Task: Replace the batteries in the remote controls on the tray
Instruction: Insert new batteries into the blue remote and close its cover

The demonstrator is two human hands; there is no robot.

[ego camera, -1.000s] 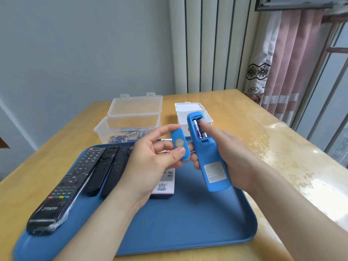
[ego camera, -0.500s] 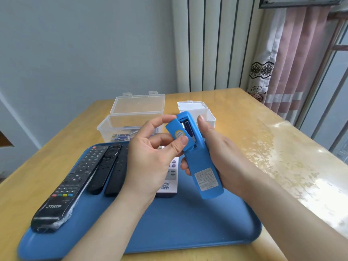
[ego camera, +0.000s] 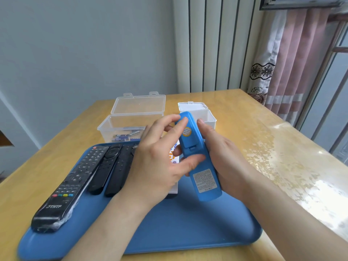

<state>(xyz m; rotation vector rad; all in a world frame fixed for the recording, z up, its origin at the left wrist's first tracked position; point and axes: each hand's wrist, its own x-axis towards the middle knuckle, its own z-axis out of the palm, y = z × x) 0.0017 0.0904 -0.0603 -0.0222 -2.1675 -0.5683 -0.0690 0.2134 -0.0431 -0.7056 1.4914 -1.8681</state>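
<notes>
blue plastic: i hold the blue remote point(ego camera: 202, 178) above the tray point(ego camera: 188, 232), my right hand point(ego camera: 226, 159) wrapped round its body, my left hand point(ego camera: 156, 166) pinching it, fingers point(ego camera: 181, 123) on the battery cover point(ego camera: 188, 140). if i push askew, the catch may miss and the cover could pop off. its white label is too small to read; the black remote point(ego camera: 62, 193) reads something like "jyhtf".

Blue remote point(ego camera: 199, 162) smooth matt plastic w/ paper label point(ego camera: 204, 180) on back, tray point(ego camera: 188, 232) matt blue plastic, big black remote point(ego camera: 71, 183) in shiny clear film point(ego camera: 56, 226), bench point(ego camera: 263, 147) glossy varnished wood, clear box point(ego camera: 131, 117) see-thru plastic, white box point(ego camera: 207, 114) opaque plastic, curtain point(ego camera: 293, 63) pink cloth.
</notes>
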